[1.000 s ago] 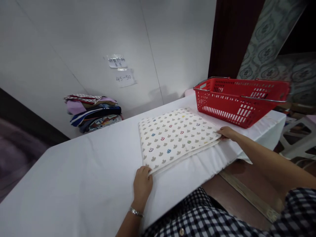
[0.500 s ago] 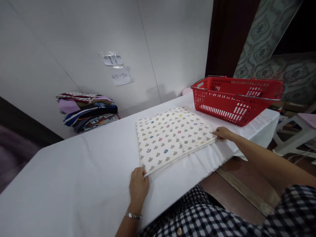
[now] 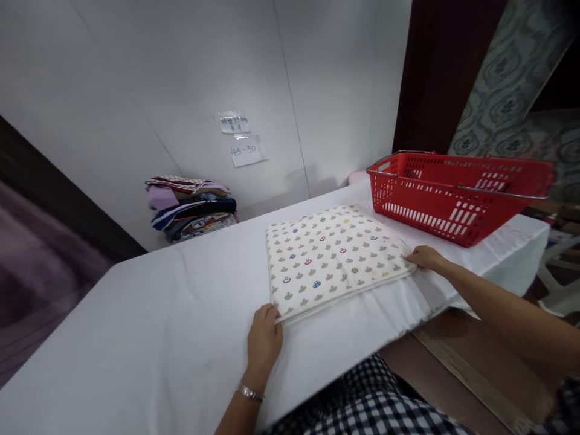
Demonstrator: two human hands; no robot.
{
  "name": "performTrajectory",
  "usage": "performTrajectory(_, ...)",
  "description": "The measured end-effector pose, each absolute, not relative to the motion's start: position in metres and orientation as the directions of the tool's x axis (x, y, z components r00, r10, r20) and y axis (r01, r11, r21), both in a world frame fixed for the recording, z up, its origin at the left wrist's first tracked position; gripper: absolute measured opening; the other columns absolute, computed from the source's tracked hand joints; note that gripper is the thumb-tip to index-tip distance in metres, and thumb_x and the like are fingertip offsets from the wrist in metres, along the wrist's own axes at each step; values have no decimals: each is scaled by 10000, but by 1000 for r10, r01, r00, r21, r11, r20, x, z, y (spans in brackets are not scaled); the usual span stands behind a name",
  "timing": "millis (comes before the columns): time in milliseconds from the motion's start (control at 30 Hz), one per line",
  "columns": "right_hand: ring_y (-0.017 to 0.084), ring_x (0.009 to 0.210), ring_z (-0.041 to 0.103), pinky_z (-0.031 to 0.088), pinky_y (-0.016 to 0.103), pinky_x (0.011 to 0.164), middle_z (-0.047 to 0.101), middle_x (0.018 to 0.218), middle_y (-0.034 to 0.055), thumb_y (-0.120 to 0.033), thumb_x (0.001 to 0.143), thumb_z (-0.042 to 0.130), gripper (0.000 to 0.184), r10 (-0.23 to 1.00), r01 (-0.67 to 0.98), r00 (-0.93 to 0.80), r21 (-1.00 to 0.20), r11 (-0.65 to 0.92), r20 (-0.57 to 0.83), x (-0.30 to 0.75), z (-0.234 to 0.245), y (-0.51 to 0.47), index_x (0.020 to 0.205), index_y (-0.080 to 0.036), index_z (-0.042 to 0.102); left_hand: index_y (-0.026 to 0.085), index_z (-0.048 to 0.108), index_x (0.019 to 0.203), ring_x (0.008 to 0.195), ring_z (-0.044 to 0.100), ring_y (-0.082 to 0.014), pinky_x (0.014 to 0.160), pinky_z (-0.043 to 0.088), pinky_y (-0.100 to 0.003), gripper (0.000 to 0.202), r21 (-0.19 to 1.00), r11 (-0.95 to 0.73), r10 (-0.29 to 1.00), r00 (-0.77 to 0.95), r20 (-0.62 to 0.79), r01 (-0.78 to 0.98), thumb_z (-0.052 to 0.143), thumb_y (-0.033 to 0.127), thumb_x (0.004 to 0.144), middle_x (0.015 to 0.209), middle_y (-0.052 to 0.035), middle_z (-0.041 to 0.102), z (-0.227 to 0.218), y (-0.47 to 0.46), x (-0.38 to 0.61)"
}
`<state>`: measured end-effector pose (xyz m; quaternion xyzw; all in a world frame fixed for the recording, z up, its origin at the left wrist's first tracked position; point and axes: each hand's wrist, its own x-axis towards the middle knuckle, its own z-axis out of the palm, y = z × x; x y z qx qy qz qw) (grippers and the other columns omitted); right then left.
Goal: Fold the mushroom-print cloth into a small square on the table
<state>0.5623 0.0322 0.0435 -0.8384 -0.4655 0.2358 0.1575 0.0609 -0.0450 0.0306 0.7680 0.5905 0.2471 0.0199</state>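
While I watch through the head camera, both of the person's bare hands are at the near edge of a folded cloth. The cloth lies flat, near the middle of the white-covered table, folded edges toward the wearer. Print: cream ground, grey mushroom shapes, a few in red, blue, green and yellow.

Left hand: at the near left corner, fingers curled and pinching it against the thumb. Metal band on that wrist; watch or bracelet, I cannot tell.

Right hand: at the near right corner, pinching it between thumb and fingers; I cannot make out how the fingers lie underneath.

Surroundings, as I log them: a red basket, perforated, with metal handles, stands on the table beyond the right hand, near the cloth but apart from it. By the wall, to the left of the cloth, I note a stack of folded fabrics; what supports it I cannot see. Above and to the right of the stack, two paper labels are fixed to the wall; the lower label reads "45-50".
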Motion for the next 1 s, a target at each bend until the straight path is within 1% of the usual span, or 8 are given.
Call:
performTrajectory(133, 136, 453, 542, 470, 252, 494, 555, 461, -13, -204, 721, 644, 171, 829, 215, 413, -844, -492, -378, 546, 41, 14, 615, -200, 510, 209, 516, 843, 940, 567, -162, 678, 465, -250, 175, 366, -182, 933, 43, 357, 913, 423, 77, 776, 1121, -37, 561, 44, -49, 45)
performTrajectory(233, 138, 514, 584, 523, 263, 545, 624, 579, -2, -186, 717, 653, 123, 853, -66, 287, -898, -436, -435, 533, 34, -8, 733, -195, 532, 220, 517, 933, 802, 596, -144, 571, 415, -236, 171, 399, -50, 937, -96, 337, 915, 430, 137, 810, 1146, -38, 573, 43, -55, 27)
performTrajectory(400, 168, 569, 618, 553, 289, 556, 663, 683, -2, -237, 674, 734, 564, 860, -136, 287, -907, -399, -421, 519, 28, -40, 1176, -236, 477, 224, 517, 1115, 650, 610, -159, 568, 403, -245, 299, 511, 108, 961, -222, 166, 853, 443, 205, 825, 851, -20, 659, 31, -61, 6)
performTrajectory(533, 154, 537, 597, 541, 267, 510, 653, 699, -20, -268, 681, 732, 801, 884, -45, 358, -951, -307, -302, 515, 34, -49, 1375, -304, 333, 230, 478, 1263, 596, 619, -155, 566, 466, -251, 461, 770, 157, 971, -240, -5, 619, 453, 237, 803, 743, 7, 661, 27, -55, 9)
performTrajectory(600, 153, 555, 604, 548, 266, 526, 651, 714, -17, -298, 672, 735, 812, 904, -11, 336, -961, -276, -263, 515, 37, -51, 1384, -317, 346, 218, 491, 1274, 678, 646, -146, 597, 513, -248, 511, 892, 206, 960, -261, -104, 402, 484, 236, 763, 885, -20, 685, 27, -51, 14)
performTrajectory(700, 185, 640, 642, 575, 298, 574, 678, 831, 18, -355, 620, 751, 807, 921, 28, 296, -962, -271, -251, 515, 40, -52, 1351, -333, 411, 189, 585, 1185, 746, 646, -133, 636, 550, -250, 509, 952, 261, 942, -258, -215, 160, 543, 211, 679, 1062, -52, 666, 29, -46, 18)
performTrajectory(833, 262, 819, 665, 598, 347, 664, 659, 1088, 78, -428, 542, 744, 481, 912, 88, 341, -958, -271, -227, 518, 45, -53, 1011, -379, 655, 142, 687, 911, 668, 615, -124, 672, 556, -276, 324, 969, 248, 929, -285, -235, 9, 587, 229, 615, 888, -37, 682, 42, -45, 13)
performTrajectory(1000, 297, 847, 656, 576, 364, 672, 638, 1139, 80, -468, 494, 707, 251, 885, 106, 394, -944, -312, -248, 525, 50, -54, 743, -472, 676, 160, 690, 856, 637, 577, -113, 652, 519, -246, 272, 982, 121, 940, -301, -159, -143, 653, 256, 605, 727, -6, 651, 76, -48, 1)
